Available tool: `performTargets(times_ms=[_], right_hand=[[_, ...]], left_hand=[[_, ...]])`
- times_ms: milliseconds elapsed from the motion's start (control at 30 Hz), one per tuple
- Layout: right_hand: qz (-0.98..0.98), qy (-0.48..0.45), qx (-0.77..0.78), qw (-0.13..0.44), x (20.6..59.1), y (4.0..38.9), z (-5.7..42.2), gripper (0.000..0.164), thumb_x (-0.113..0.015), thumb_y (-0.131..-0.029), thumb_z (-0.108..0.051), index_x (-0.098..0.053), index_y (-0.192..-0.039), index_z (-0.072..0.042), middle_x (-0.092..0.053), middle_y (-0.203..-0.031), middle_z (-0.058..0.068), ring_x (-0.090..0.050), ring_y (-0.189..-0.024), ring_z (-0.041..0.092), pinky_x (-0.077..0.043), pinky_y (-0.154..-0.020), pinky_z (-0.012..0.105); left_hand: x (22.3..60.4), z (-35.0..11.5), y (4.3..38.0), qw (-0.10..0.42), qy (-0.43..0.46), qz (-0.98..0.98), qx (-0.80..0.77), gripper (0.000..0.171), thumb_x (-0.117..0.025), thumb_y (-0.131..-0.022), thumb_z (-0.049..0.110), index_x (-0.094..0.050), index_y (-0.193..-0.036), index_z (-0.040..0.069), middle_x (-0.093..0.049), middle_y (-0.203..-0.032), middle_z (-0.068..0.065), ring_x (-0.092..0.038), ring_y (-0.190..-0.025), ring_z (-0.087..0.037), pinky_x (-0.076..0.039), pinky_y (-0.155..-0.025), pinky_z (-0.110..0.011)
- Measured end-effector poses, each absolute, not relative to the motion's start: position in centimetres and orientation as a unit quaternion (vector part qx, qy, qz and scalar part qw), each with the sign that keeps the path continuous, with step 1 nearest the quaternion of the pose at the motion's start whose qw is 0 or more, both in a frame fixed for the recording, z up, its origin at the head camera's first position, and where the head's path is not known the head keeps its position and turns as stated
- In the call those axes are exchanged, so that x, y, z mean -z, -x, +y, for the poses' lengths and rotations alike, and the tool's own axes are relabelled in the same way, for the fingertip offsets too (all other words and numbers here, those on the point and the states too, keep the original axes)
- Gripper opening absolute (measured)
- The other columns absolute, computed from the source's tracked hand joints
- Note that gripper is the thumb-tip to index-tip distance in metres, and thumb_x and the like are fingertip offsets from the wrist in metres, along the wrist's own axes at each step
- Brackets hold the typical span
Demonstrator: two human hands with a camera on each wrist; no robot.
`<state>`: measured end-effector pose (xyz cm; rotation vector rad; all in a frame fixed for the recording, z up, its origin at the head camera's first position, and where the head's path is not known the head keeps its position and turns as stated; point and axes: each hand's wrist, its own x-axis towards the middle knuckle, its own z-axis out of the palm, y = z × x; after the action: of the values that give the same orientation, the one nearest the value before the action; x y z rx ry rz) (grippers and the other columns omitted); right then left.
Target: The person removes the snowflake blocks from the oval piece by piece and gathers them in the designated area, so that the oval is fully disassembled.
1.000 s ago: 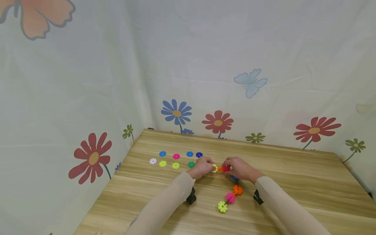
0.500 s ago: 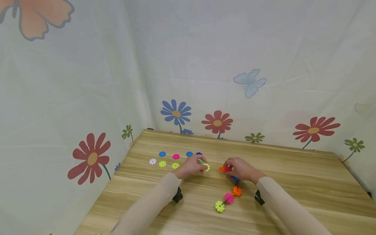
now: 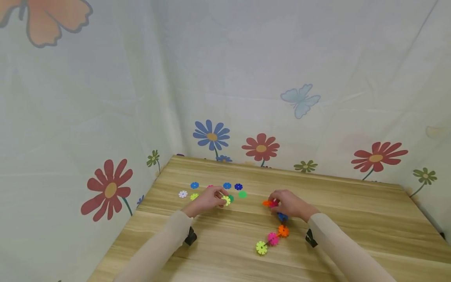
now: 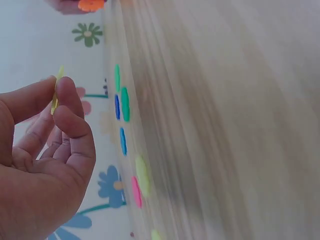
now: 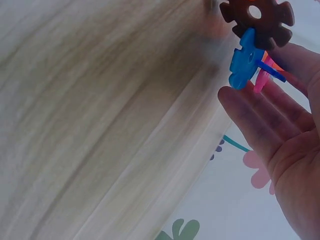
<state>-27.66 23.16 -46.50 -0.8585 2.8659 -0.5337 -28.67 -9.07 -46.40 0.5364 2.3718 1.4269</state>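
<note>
My left hand (image 3: 209, 199) pinches a notched yellow interlocking disc (image 3: 226, 201) between thumb and fingertips, above the table's back left part. In the left wrist view that disc (image 4: 57, 92) appears edge-on. To the right, my right hand (image 3: 289, 203) holds the upper end of a chain of joined discs. An orange disc (image 3: 266, 203) sticks out past its fingertips beside a pink one (image 3: 274, 204). Below hang a blue disc (image 3: 282, 216), another orange disc (image 3: 283, 231), a pink disc (image 3: 273, 239) and a yellow end disc (image 3: 261, 248). The right wrist view adds a brown disc (image 5: 240, 25) joined near the blue.
Loose discs lie flat around my left hand: a light green one (image 3: 242, 194), a dark blue one (image 3: 238, 187), a white one (image 3: 183, 194) and several others. The wooden table (image 3: 338, 203) meets a flower-printed cloth backdrop (image 3: 225, 78) at its back and left edges.
My left hand has moved left, away from the chain, carrying the yellow disc. A light green disc now lies uncovered behind it. The right hand stays nearly still with the chain.
</note>
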Motion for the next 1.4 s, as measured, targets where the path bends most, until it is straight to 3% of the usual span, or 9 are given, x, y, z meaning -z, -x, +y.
performTargets(times_ms=[167, 300, 633, 1000, 1400], right_hand=[[0.943, 0.276, 0.176, 0.055, 46.6, 27.6, 23.1, 0.020, -0.075, -0.082, -0.022, -0.067, -0.099, -0.015, -0.059, -0.092, -0.007, -0.054, -0.083, 0.014, -0.050, -0.079, 0.033], [0.943, 0.282, 0.171, 0.053, 46.6, 27.7, 23.1, 0.022, -0.075, -0.082, -0.022, -0.067, -0.100, -0.014, -0.059, -0.092, -0.007, -0.054, -0.082, 0.014, -0.050, -0.079, 0.033], [0.934, 0.311, 0.170, 0.037, 46.6, 27.8, 23.2, 0.022, -0.075, -0.082, -0.021, -0.067, -0.099, -0.011, -0.058, -0.088, -0.006, -0.054, -0.079, 0.014, -0.049, -0.075, 0.032], [0.934, 0.313, 0.166, 0.038, 46.8, 28.0, 23.2, 0.022, -0.075, -0.082, -0.022, -0.067, -0.099, -0.012, -0.058, -0.088, -0.007, -0.053, -0.077, 0.011, -0.049, -0.074, 0.030], [0.936, 0.300, 0.179, 0.052, 46.4, 27.6, 23.1, 0.023, -0.075, -0.082, -0.020, -0.067, -0.102, -0.012, -0.059, -0.092, -0.005, -0.053, -0.080, 0.014, -0.050, -0.076, 0.031]], left_hand=[[46.5, -11.5, 28.6, 0.140, -0.168, 0.847, -0.485, 0.019, -0.066, -0.087, 0.005, -0.062, -0.105, 0.001, -0.061, -0.085, -0.008, -0.064, -0.077, -0.024, -0.053, -0.071, -0.038], [46.5, -13.3, 28.6, 0.144, -0.160, 0.847, -0.486, 0.021, -0.064, -0.089, 0.006, -0.061, -0.108, -0.002, -0.062, -0.083, -0.009, -0.064, -0.078, -0.028, -0.052, -0.071, -0.039], [47.0, -17.2, 29.0, 0.148, -0.158, 0.849, -0.482, 0.019, -0.064, -0.085, 0.001, -0.060, -0.103, -0.005, -0.060, -0.082, -0.012, -0.062, -0.073, -0.023, -0.054, -0.067, -0.034], [47.4, -18.1, 28.9, 0.162, -0.195, 0.877, -0.409, 0.015, -0.069, -0.083, 0.003, -0.061, -0.095, -0.001, -0.064, -0.076, -0.005, -0.060, -0.065, -0.015, -0.047, -0.056, -0.029], [47.3, -17.6, 28.8, 0.142, -0.181, 0.899, -0.372, 0.011, -0.071, -0.082, 0.005, -0.063, -0.088, 0.001, -0.064, -0.075, -0.003, -0.060, -0.066, -0.014, -0.047, -0.057, -0.027]])
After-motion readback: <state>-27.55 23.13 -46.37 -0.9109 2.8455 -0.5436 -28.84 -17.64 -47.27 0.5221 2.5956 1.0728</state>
